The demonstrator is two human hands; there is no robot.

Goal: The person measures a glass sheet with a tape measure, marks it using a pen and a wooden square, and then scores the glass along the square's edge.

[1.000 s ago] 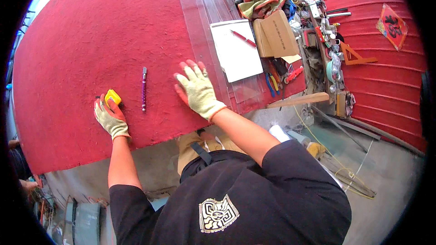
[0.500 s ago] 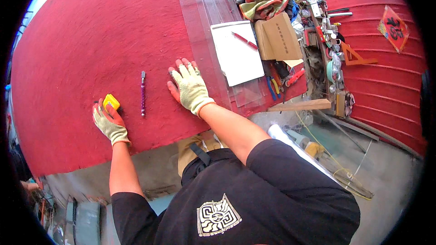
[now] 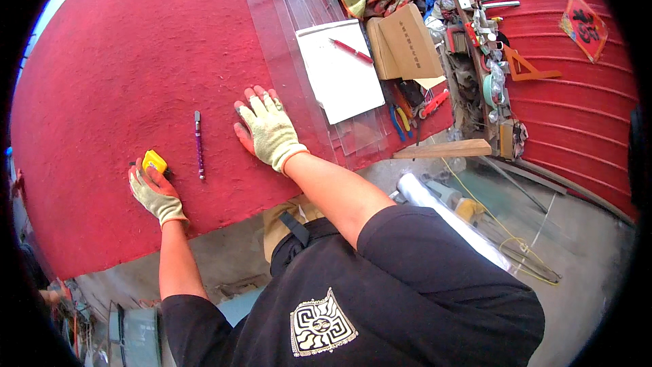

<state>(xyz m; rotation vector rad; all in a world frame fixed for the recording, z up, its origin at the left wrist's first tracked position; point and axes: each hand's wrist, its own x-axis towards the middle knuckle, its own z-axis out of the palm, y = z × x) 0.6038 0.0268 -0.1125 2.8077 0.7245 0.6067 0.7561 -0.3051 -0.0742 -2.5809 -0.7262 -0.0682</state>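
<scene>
Both hands wear pale knit gloves with orange palms and rest on a red felt-covered table [image 3: 122, 54]. My left hand [image 3: 153, 190] grips a small yellow tape measure [image 3: 154, 160] near the table's front edge. My right hand [image 3: 266, 129] lies flat on the felt, fingers spread, holding nothing, just left of several clear glass strips [image 3: 285, 34]. A purple pen-like glass cutter [image 3: 198, 144] lies on the felt between the two hands.
A white notepad [image 3: 339, 71] with a red pen [image 3: 351, 50] lies on the glass strips. Cardboard boxes [image 3: 404, 44], rags, pliers and cluttered tools fill the table's right end. A wooden batten [image 3: 441, 149] juts off the edge. A red corrugated wall stands at right.
Both hands have slid left along the felt. The left hand still holds the yellow tape measure, and the right hand has moved away from the glass strips.
</scene>
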